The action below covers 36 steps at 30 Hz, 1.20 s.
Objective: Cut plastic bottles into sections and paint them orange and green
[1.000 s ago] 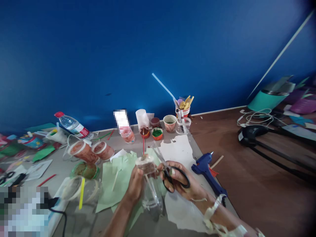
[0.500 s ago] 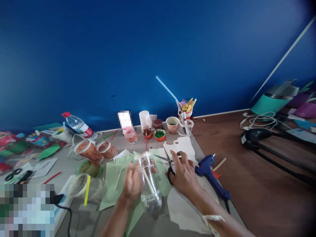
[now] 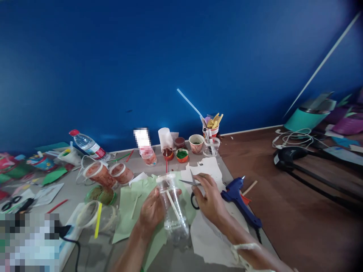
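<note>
Upright but tilted, a clear plastic bottle (image 3: 176, 211) with a cut-off top rests in my left hand (image 3: 153, 207), whose fingers wrap around its upper part. A white stick (image 3: 172, 204) shows through the bottle's wall; I cannot tell whether it is inside or behind. My right hand (image 3: 211, 196) has its thumb and fingers closed on dark-handled scissors (image 3: 194, 184). The scissors' blades stand apart, with one tip toward the bottle. One black finger loop shows beside the thumb; the other is hidden by the hand. Green paper (image 3: 127, 211) lies under the bottle.
A blue glue gun (image 3: 241, 202) lies right of my right hand, near white paper (image 3: 207, 238). Behind stand a cup of green material (image 3: 182, 155), a patterned cup (image 3: 196, 143) and a cutlery cup (image 3: 211, 130). Stained cups (image 3: 99, 173) and a red-capped bottle (image 3: 89, 145) are at left.
My right hand has shifted over the scissors, its fingers now drawn together on them. The bottle has tilted slightly in my left hand. The whole view has shifted a little.
</note>
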Each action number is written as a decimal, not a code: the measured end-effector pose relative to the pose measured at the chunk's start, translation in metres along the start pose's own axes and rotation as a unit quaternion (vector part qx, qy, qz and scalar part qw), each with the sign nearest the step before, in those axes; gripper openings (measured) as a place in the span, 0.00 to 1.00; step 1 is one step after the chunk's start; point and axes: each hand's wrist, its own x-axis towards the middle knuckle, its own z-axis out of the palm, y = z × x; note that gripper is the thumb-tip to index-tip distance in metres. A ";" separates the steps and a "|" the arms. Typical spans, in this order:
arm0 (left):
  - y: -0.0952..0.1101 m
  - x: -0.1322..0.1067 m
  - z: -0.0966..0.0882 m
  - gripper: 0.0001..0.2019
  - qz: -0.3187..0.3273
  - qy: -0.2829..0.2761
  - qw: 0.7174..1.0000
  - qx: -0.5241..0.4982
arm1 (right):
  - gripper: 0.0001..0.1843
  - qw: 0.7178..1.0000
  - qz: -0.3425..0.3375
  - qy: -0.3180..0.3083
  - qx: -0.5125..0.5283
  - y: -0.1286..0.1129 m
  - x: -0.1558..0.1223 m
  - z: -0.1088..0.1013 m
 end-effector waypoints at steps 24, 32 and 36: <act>-0.018 -0.007 0.029 0.07 0.351 0.143 0.790 0.482 | 0.33 0.909 0.104 -0.127 0.382 -0.030 -0.011 0.007; -0.018 -0.004 0.030 0.03 0.352 0.138 0.783 0.494 | 0.29 0.925 0.072 -0.140 0.346 -0.032 -0.012 0.007; -0.014 -0.006 0.031 0.03 0.351 0.153 0.749 0.541 | 0.27 0.931 0.074 -0.142 0.329 -0.039 -0.012 0.007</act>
